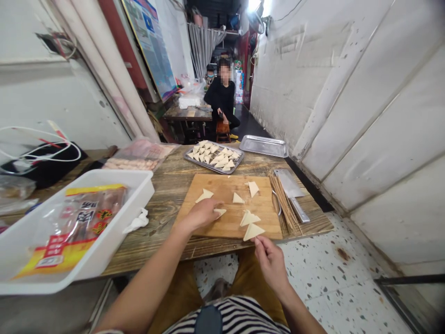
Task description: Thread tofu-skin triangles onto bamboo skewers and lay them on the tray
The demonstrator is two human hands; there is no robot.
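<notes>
On the wooden cutting board [196,222] lie several pale tofu triangles [238,198]. My left hand [203,214] reaches over the board's left part, its fingers closed on one tofu triangle [220,213] that is partly hidden. Another triangle [205,195] lies just beyond that hand. Near the front edge, my right hand [270,260] pinches the end of a thin skewer, mostly hidden by the fingers and the food. Two tofu triangles [253,231] sit in line at its tip, low over the board.
Behind the board, a metal tray [239,163] holds many skewered triangles; another metal tray [264,145] stands beside it. Bamboo skewers [287,208] and a cleaver [290,185] lie at right. A white bin [139,185] with packaged food is at left. A person [222,97] sits beyond the table.
</notes>
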